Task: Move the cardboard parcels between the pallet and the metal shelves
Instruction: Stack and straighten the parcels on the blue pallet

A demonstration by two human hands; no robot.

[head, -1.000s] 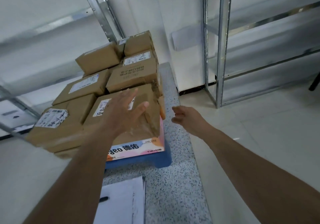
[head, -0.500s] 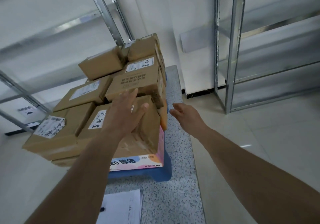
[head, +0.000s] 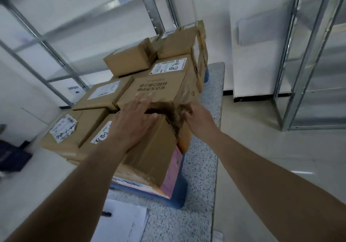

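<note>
On the blue pallet (head: pixel 179 195), which sits on a speckled grey strip of floor, cardboard parcels are stacked close together with hardly a gap between them. Both bare arms reach to the nearest parcel (head: pixel 155 148), a tall taped box at the pallet's front right corner. The left hand (head: pixel 134 127) lies flat on its top, fingers straight and spread, fingertips reaching the front edge of the printed box (head: pixel 159 89) behind it. The right hand (head: pixel 198 116) is at the upper right corner of the same parcel, its fingers curled into the crumpled tape and cardboard there; that grip is narrow and pinching the corner. A pink printed carton (head: pixel 172 178) shows beneath this parcel, its side flush with the pallet edge.

To the right of the stack the pale floor (head: pixel 262 148) lies open as far as the metal shelves (head: pixel 303 69), whose upright posts stand well apart from the pallet. More shelving (head: pixel 56 54) runs close behind and to the left of the parcels. Farther back a small box (head: pixel 131 59) sits on top of the pile, and labelled boxes crowd the left side, one with a crumpled label (head: pixel 64 129). White sheets of paper (head: pixel 121 223) with a dark pen (head: pixel 106 214) lie near the pallet's front edge. A dark object (head: pixel 11 157) stands on the floor at far left.
</note>
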